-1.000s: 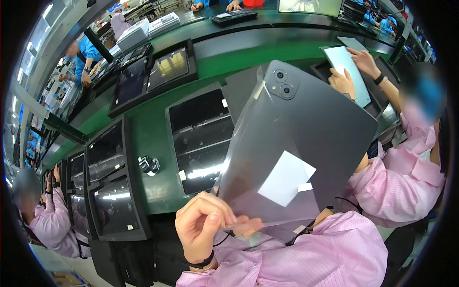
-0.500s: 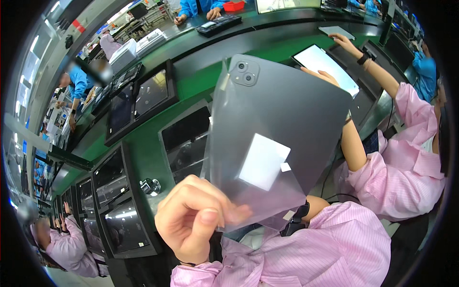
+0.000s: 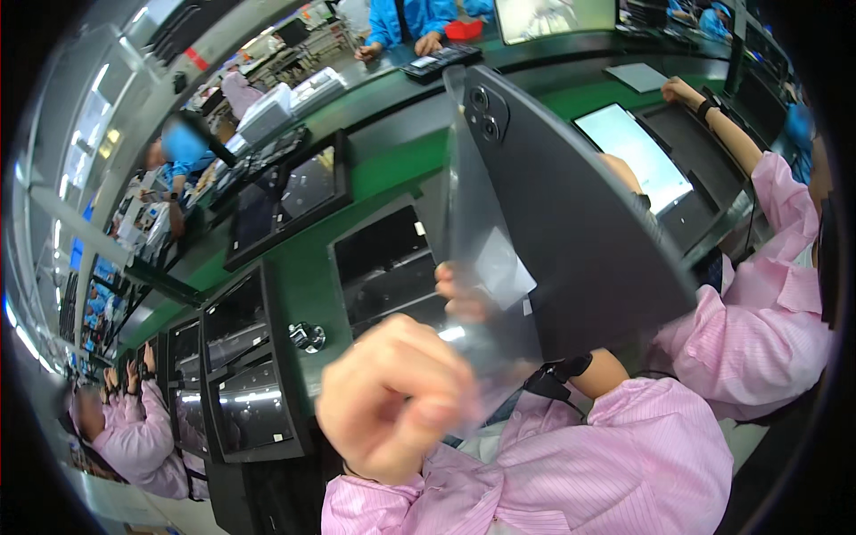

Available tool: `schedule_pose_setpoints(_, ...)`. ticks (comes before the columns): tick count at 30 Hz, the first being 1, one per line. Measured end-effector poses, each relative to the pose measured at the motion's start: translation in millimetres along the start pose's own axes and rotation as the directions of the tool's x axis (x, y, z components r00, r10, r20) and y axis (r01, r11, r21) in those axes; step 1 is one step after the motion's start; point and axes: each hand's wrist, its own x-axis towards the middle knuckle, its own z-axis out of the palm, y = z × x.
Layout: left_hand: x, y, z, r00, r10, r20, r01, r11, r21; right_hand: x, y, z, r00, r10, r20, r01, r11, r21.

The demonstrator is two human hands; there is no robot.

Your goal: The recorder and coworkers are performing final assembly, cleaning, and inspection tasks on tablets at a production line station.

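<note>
A dark grey tablet [image 3: 588,241] with a two-lens camera bump is held up, its back toward me and its face turned away. Clear plastic film [image 3: 473,209] stands partly away from its left side. The lower part of the film runs to my left hand [image 3: 392,401], whose blurred fingers are pinched on it. A white label [image 3: 508,267] shows at the tablet's lower left, partly through the film. My right hand [image 3: 459,294] reaches behind the tablet. Only its fingertips show, curled past the left edge; the rest is hidden.
On the green bench, a tray [image 3: 259,383] and another tray [image 3: 290,201] hold dark tablets in film. More film-covered panels [image 3: 383,259] and a small shiny metallic object [image 3: 307,337] lie nearer. At right, a co-worker in a pink sleeve [image 3: 722,339] handles a lit tablet [image 3: 635,160].
The tablet has turned more edge-on and shifted right, and the film stands further from its back. My left hand has moved slightly right and down. My right fingertips have come into sight.
</note>
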Motion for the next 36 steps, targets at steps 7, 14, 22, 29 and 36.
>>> schedule_pose_setpoints(7,-26.4,28.2,4.2,0.930,0.082,0.358,-0.137,0.982,0.131,48.9,27.2,102.3,0.447,-0.822,-0.354,-0.328,0.217,-0.919)
schedule_pose_setpoints(14,4.2,23.7,-17.8,0.986,-0.076,0.148,0.095,0.987,-0.128,42.0,11.4,122.2,0.326,-0.943,-0.061,-0.369,-0.067,-0.927)
schedule_pose_setpoints(22,16.7,9.5,-77.5,0.982,-0.189,0.003,0.180,0.929,-0.323,25.8,20.2,110.3,0.469,-0.841,-0.272,-0.093,0.259,-0.961)
schedule_pose_setpoints(29,-41.9,-25.1,-67.3,0.939,-0.291,-0.185,0.237,0.935,-0.265,-8.4,36.9,93.1,0.358,-0.798,-0.486,-0.027,0.511,-0.859)
schedule_pose_setpoints(36,-50.8,-2.1,-91.4,0.959,-0.252,-0.131,0.185,0.904,-0.386,8.9,44.9,122.1,0.166,-0.982,-0.089,-0.243,0.046,-0.969)
